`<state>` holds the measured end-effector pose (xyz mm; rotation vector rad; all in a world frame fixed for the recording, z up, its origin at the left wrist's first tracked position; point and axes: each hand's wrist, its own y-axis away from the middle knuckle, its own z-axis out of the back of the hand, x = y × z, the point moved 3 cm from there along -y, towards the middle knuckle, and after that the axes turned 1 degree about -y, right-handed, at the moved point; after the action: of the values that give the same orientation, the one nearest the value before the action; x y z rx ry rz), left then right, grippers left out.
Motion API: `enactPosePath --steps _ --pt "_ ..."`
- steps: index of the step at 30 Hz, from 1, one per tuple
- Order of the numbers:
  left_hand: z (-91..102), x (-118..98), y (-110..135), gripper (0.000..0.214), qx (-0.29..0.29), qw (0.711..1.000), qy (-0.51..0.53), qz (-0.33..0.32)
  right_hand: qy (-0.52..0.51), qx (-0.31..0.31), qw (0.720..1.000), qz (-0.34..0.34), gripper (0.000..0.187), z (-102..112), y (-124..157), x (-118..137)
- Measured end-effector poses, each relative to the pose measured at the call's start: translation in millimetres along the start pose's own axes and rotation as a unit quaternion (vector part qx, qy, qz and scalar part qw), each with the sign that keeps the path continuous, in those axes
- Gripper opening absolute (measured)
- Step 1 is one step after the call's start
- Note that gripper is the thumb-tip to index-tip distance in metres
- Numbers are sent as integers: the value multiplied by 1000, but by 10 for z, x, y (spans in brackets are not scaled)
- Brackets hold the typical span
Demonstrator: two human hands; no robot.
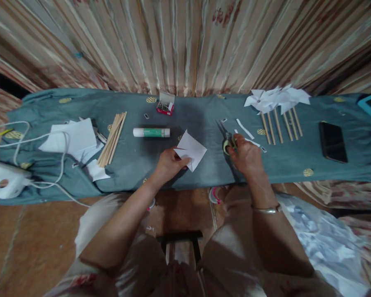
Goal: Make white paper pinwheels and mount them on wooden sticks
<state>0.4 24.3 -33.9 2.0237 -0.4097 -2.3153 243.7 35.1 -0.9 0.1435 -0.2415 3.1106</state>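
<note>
A silver bangle rings the right wrist; the trousers are pale.

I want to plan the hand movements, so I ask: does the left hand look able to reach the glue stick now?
Probably yes: the glue stick lies close to the left hand, with only cloth visible between them. However, this hand holds the white paper, which it would likely need to release first.

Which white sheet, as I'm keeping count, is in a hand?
The square sheet right of the green-banded tube, pinched by the left hand; the other sheets lie by the loose sticks.
</note>
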Motion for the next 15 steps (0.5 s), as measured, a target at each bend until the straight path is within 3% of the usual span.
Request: enactPosePath --steps 4,8,11,15 --pt "259 -54 -17 36 -33 990 -122 -65 -17 1 1000 6 39 -7 0 -18" --pt "501 -180 23 34 -126 932 -299 -160 -47 6 999 7 35 51 -8 -11" --pt "423 -216 110 24 -117 881 -382 -252 -103 -18 994 33 34 78 -5 104" --pt "106 -126 239 32 -10 856 -412 -314 -180 -34 976 117 36 -16 62 452"
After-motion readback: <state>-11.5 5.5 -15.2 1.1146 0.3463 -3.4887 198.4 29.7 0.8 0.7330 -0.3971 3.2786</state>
